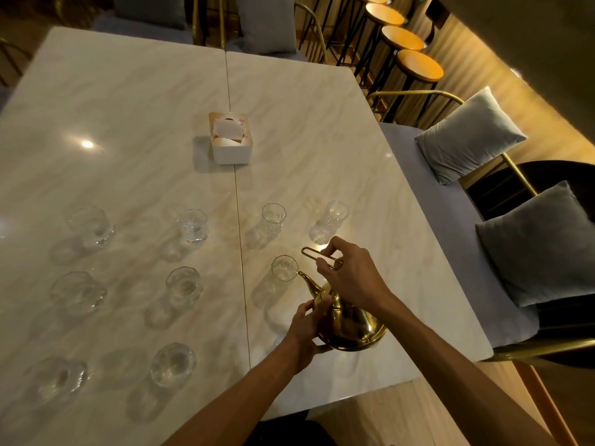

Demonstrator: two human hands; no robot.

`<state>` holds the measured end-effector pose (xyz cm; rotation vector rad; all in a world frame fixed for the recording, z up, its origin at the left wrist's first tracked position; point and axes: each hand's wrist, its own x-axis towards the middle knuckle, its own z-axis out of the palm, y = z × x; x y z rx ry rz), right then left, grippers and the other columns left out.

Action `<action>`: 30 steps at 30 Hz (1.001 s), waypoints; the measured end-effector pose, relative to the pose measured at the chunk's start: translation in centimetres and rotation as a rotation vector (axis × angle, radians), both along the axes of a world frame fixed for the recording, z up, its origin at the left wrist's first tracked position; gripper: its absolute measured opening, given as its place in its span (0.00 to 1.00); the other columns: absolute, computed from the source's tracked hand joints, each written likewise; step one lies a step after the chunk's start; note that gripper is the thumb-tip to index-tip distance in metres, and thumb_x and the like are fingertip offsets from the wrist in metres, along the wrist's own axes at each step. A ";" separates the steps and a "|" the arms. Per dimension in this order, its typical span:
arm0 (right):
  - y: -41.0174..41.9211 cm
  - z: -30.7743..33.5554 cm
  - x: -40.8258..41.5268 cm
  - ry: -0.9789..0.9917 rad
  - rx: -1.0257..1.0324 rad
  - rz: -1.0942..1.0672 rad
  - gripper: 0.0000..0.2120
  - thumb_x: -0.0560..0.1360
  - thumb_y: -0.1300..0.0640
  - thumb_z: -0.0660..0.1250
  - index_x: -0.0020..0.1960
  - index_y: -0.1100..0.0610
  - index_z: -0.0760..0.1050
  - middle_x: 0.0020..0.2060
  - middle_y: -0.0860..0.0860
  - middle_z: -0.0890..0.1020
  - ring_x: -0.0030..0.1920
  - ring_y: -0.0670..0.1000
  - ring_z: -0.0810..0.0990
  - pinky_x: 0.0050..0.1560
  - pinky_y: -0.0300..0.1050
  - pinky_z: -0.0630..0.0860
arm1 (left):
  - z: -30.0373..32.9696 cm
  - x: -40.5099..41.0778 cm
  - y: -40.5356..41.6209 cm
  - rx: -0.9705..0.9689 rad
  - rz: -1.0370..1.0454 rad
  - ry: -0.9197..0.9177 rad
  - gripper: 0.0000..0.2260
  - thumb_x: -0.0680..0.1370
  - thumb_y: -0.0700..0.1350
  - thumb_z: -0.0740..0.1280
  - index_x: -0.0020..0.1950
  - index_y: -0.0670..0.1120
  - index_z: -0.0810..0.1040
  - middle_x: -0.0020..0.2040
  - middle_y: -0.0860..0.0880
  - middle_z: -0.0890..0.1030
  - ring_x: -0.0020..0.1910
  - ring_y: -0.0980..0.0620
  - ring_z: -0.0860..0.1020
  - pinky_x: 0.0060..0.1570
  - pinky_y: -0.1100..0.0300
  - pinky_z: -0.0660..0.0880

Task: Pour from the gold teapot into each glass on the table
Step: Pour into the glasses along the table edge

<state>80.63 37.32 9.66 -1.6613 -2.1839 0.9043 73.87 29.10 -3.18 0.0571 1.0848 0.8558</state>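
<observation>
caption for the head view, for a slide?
Both hands tilt the gold teapot, spout at the rim of a glass on the marble table.

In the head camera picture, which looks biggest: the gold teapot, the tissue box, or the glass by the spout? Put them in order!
Biggest to smallest, as they look:
1. Gold teapot, though it is nearest the camera, which flatters it.
2. Tissue box, farther away, so its true size is unsure.
3. Glass by the spout.

I can read no words, numbers or labels anywhere; the tissue box (231,140) beyond my hands looks unmarked.
</observation>
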 end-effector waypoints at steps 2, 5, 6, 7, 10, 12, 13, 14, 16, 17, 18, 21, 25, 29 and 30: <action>0.1 0.1 0.0 -0.002 0.001 0.010 0.06 0.78 0.53 0.70 0.51 0.54 0.76 0.33 0.45 0.79 0.25 0.40 0.76 0.30 0.28 0.66 | -0.1 0.1 0.0 0.004 0.001 -0.005 0.33 0.73 0.62 0.70 0.73 0.51 0.66 0.67 0.46 0.73 0.59 0.44 0.74 0.46 0.48 0.79; 0.3 0.1 0.1 -0.009 0.012 0.021 0.06 0.78 0.53 0.70 0.50 0.53 0.76 0.33 0.45 0.80 0.26 0.42 0.78 0.31 0.32 0.70 | -0.3 0.3 0.1 0.014 -0.001 -0.023 0.32 0.74 0.62 0.70 0.73 0.51 0.66 0.65 0.47 0.73 0.56 0.45 0.75 0.54 0.43 0.78; 0.3 0.1 0.1 -0.008 0.014 0.023 0.06 0.77 0.52 0.71 0.50 0.53 0.76 0.33 0.47 0.81 0.28 0.44 0.79 0.32 0.35 0.73 | -0.3 0.4 0.1 0.017 -0.002 -0.023 0.32 0.74 0.62 0.70 0.73 0.51 0.66 0.65 0.47 0.73 0.56 0.45 0.75 0.56 0.42 0.77; 0.4 0.1 0.2 -0.008 0.013 0.024 0.06 0.77 0.52 0.71 0.50 0.53 0.76 0.34 0.48 0.82 0.29 0.46 0.80 0.32 0.37 0.75 | -0.3 0.5 0.1 0.021 -0.004 -0.020 0.33 0.73 0.63 0.70 0.73 0.51 0.66 0.66 0.46 0.73 0.57 0.45 0.75 0.57 0.42 0.77; 0.5 0.2 0.2 -0.013 0.013 0.029 0.06 0.77 0.52 0.71 0.51 0.54 0.77 0.36 0.49 0.82 0.31 0.46 0.81 0.34 0.39 0.77 | -0.2 0.6 0.2 0.028 -0.006 -0.013 0.38 0.68 0.65 0.71 0.73 0.51 0.67 0.69 0.45 0.73 0.61 0.42 0.74 0.56 0.42 0.77; 0.6 0.2 0.2 -0.015 0.015 0.035 0.06 0.77 0.53 0.71 0.51 0.54 0.77 0.37 0.48 0.82 0.31 0.45 0.80 0.35 0.37 0.75 | 0.0 0.6 0.3 0.029 0.000 -0.014 0.39 0.67 0.65 0.71 0.73 0.51 0.66 0.70 0.45 0.72 0.63 0.41 0.73 0.56 0.42 0.77; 0.6 0.2 0.2 -0.016 0.014 0.037 0.07 0.77 0.53 0.71 0.52 0.54 0.77 0.38 0.49 0.82 0.32 0.44 0.80 0.35 0.37 0.75 | 0.0 0.6 0.3 0.028 0.002 -0.014 0.39 0.67 0.65 0.71 0.73 0.51 0.66 0.70 0.45 0.72 0.63 0.41 0.72 0.55 0.42 0.77; 0.6 0.3 0.2 -0.017 0.012 0.037 0.07 0.77 0.53 0.71 0.52 0.54 0.77 0.40 0.50 0.83 0.34 0.45 0.81 0.36 0.37 0.75 | 0.0 0.7 0.3 0.028 0.004 -0.015 0.39 0.67 0.65 0.71 0.73 0.51 0.66 0.70 0.45 0.71 0.63 0.41 0.72 0.53 0.43 0.77; 0.7 0.3 0.2 -0.019 0.007 0.037 0.07 0.77 0.53 0.71 0.53 0.54 0.77 0.43 0.53 0.85 0.37 0.48 0.83 0.39 0.40 0.78 | 0.1 0.7 0.3 0.032 0.009 -0.017 0.39 0.67 0.65 0.71 0.74 0.52 0.66 0.71 0.45 0.71 0.62 0.42 0.73 0.50 0.45 0.79; 0.7 0.3 0.2 -0.022 0.007 0.037 0.07 0.77 0.53 0.71 0.53 0.54 0.77 0.45 0.54 0.85 0.38 0.49 0.83 0.40 0.41 0.79 | 0.1 0.7 0.3 0.035 0.010 -0.018 0.39 0.68 0.66 0.71 0.74 0.52 0.66 0.71 0.45 0.72 0.62 0.42 0.73 0.48 0.46 0.79; 0.7 0.4 0.2 -0.023 0.010 0.039 0.07 0.78 0.53 0.71 0.53 0.54 0.77 0.45 0.54 0.86 0.38 0.49 0.83 0.40 0.41 0.79 | 0.1 0.7 0.3 0.036 0.012 -0.018 0.38 0.68 0.66 0.71 0.74 0.52 0.66 0.71 0.45 0.72 0.62 0.42 0.73 0.47 0.47 0.80; 0.7 0.5 0.2 -0.024 0.023 0.046 0.07 0.78 0.53 0.71 0.53 0.55 0.78 0.45 0.55 0.86 0.37 0.49 0.83 0.39 0.40 0.78 | 0.5 0.8 0.3 0.030 0.015 -0.011 0.37 0.69 0.65 0.71 0.73 0.52 0.66 0.70 0.45 0.72 0.61 0.42 0.73 0.44 0.49 0.80; 0.3 0.5 0.5 0.002 0.020 0.033 0.06 0.78 0.53 0.71 0.52 0.53 0.77 0.41 0.51 0.85 0.33 0.45 0.82 0.37 0.38 0.78 | 0.9 0.7 0.1 0.030 0.009 0.012 0.33 0.72 0.63 0.69 0.72 0.52 0.66 0.68 0.46 0.73 0.60 0.43 0.73 0.43 0.50 0.79; -0.4 0.2 1.0 0.045 -0.003 -0.014 0.05 0.78 0.51 0.70 0.52 0.51 0.76 0.33 0.47 0.82 0.26 0.43 0.78 0.31 0.32 0.72 | 0.8 0.3 -0.2 0.023 0.003 0.064 0.31 0.73 0.62 0.70 0.72 0.52 0.66 0.70 0.45 0.72 0.63 0.41 0.73 0.47 0.48 0.79; -0.6 0.1 1.1 0.060 -0.008 -0.032 0.06 0.78 0.51 0.70 0.52 0.50 0.76 0.34 0.47 0.83 0.28 0.44 0.80 0.33 0.33 0.73 | 0.8 0.1 -0.3 0.024 0.000 0.072 0.30 0.74 0.61 0.70 0.72 0.52 0.66 0.71 0.44 0.72 0.63 0.41 0.73 0.46 0.48 0.80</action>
